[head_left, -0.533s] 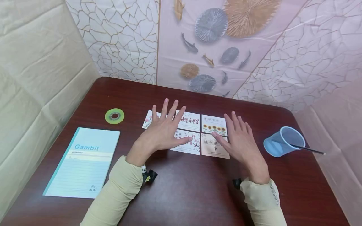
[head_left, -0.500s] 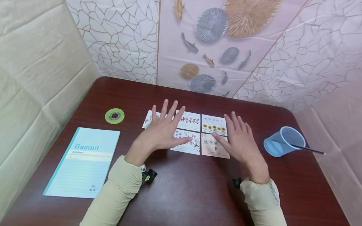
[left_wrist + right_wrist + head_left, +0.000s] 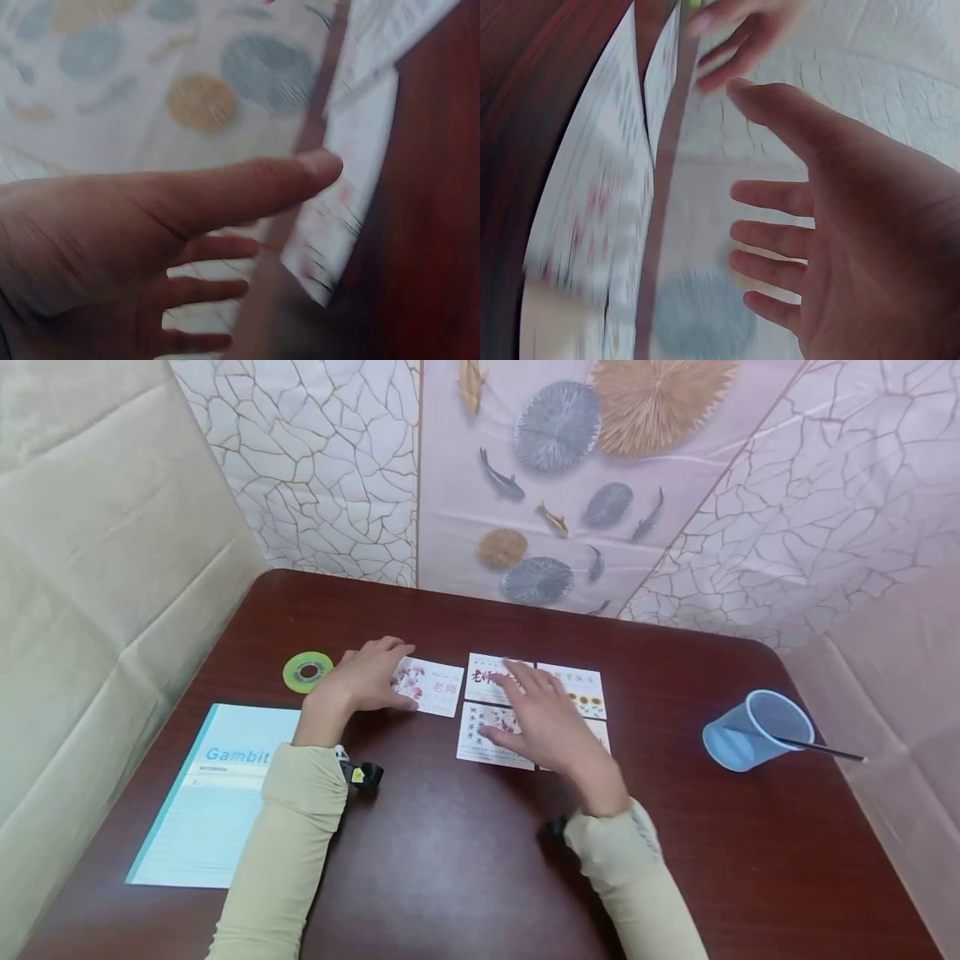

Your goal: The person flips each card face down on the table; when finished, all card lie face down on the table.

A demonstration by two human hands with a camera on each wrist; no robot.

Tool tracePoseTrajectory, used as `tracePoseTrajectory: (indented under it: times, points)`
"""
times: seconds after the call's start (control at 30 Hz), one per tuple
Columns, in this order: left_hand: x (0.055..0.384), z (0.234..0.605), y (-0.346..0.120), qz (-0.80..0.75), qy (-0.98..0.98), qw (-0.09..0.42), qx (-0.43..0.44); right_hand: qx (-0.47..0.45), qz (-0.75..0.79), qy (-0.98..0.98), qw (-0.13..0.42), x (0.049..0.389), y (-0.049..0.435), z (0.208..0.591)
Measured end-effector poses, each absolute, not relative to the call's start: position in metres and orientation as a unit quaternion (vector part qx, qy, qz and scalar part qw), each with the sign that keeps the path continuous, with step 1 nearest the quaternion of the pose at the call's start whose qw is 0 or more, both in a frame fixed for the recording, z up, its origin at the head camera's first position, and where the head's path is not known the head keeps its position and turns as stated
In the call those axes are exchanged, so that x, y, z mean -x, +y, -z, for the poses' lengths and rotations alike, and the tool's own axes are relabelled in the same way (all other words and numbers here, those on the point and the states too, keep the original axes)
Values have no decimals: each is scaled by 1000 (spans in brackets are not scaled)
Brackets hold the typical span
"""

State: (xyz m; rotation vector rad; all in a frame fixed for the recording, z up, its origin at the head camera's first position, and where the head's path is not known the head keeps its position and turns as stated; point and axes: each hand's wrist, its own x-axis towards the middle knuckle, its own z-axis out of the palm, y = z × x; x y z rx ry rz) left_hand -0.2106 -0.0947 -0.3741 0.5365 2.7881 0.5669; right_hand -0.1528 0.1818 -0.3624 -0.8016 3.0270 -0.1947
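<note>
Two loose-fingered hands (image 3: 363,678) (image 3: 553,725) near cards (image 3: 437,688) on dark reddish table (image 3: 431,852), patterned backdrop (image 3: 555,468) behind.

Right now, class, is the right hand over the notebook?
No, in the head view the right hand is over the cards, while the notebook lies off to the left.
</note>
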Motion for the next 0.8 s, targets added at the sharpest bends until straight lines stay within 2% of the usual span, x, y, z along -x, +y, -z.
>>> tracePoseTrajectory:
  times: [0.2,0.4,0.67,0.8]
  points:
    - [223,399,-109,-206,955,110,-184,250,70,965,47,193,134,379]
    - [223,401,-105,-204,955,102,-190,214,73,969,101,210,131,391]
    - [224,400,-107,-218,952,99,-191,232,117,964,57,217,135,396]
    - [223,402,-111,-236,948,101,-187,241,119,962,53,219,132,400]
